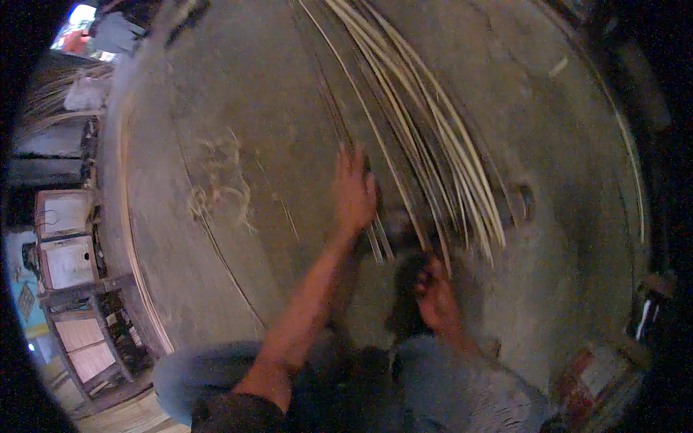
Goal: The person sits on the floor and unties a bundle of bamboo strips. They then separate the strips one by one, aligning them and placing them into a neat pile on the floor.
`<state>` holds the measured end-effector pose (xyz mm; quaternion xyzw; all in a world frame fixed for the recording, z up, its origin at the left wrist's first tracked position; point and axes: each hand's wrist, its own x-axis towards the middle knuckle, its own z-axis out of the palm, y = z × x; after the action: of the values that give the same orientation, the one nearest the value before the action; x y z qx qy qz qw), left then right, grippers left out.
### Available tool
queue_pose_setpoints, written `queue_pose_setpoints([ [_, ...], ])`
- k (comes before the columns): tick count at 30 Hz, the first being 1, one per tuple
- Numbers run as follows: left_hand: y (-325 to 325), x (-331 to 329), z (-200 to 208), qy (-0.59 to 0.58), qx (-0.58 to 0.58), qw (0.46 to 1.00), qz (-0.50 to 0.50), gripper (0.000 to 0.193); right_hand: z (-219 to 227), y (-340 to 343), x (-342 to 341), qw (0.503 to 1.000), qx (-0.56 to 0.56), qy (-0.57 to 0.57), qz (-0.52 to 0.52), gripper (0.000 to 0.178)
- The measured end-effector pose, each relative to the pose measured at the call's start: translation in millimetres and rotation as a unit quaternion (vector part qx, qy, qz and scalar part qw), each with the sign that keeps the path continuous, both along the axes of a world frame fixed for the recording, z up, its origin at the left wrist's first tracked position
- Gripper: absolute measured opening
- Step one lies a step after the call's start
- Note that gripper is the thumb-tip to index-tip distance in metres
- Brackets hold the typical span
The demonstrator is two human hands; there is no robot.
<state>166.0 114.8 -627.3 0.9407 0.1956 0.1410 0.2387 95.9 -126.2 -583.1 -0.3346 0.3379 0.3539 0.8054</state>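
Long, thin, pale cane-like strips (462, 162) lie in a loose bundle on the grey floor, running from the far edge toward me. My left hand (355, 193) rests palm down with fingers stretched out, over a few darker strips (380, 244) whose near ends show below the wrist. Close to my knees, my right hand (436, 294) has its fingers curled together at the near end of a single long strip (381, 141). Blur hides the exact pinch there.
Curly shavings (234, 195) and loose thin strips (227, 267) lie on the floor at left. Along the left side are long strips (133, 245), a white-panelled cabinet (66, 237) and a rack (86, 346). A red-and-white item (581, 382) sits at lower right.
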Motion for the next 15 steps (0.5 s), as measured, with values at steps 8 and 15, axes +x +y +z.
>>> queue_pose_setpoints([
  [8,-7.3,0.2,21.1,-0.028,-0.048,0.998,-0.019,0.063,-6.5,13.8,9.7,0.998,-0.018,-0.058,0.021,0.018],
  [15,-13.6,-13.1,25.7,-0.011,-0.114,0.993,0.001,0.057,20.3,-11.5,-34.7,0.977,0.039,-0.072,0.198,0.017],
])
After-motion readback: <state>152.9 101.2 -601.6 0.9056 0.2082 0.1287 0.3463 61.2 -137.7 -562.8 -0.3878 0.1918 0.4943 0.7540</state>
